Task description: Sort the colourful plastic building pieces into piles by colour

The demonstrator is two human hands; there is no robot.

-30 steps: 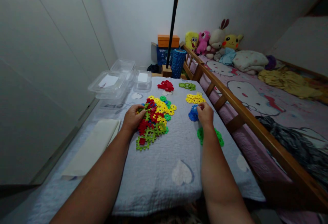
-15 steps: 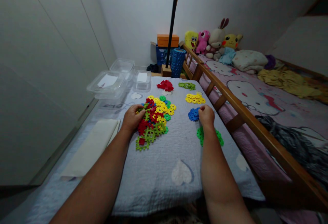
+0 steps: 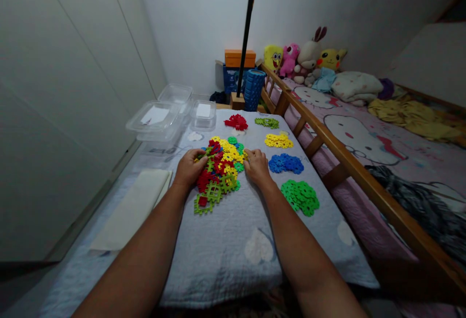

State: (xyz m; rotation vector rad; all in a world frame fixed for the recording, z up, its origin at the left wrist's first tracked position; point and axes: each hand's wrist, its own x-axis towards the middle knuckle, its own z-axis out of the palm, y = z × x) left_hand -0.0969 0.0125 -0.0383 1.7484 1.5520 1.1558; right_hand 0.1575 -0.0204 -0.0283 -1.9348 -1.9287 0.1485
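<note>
A mixed pile of red, yellow, green and blue plastic pieces (image 3: 223, 165) lies in the middle of a pale blue quilt (image 3: 233, 240). My left hand (image 3: 189, 166) rests curled on the pile's left edge, fingers closed among the pieces. My right hand (image 3: 256, 166) touches the pile's right edge with fingers bent. Sorted heaps lie to the right: a blue heap (image 3: 286, 163), a green heap (image 3: 300, 196), a yellow heap (image 3: 278, 141), a light green heap (image 3: 266, 122) and a red heap (image 3: 236, 122).
Clear plastic containers (image 3: 160, 119) stand at the back left, with a folded white cloth (image 3: 133, 209) nearer. A wooden bed rail (image 3: 338, 158) runs along the right. A black pole (image 3: 245, 36), boxes and plush toys (image 3: 307, 58) are at the back.
My right hand has left the blue heap and moved left to the right edge of the mixed pile. My left hand has stayed on the pile's left edge.
</note>
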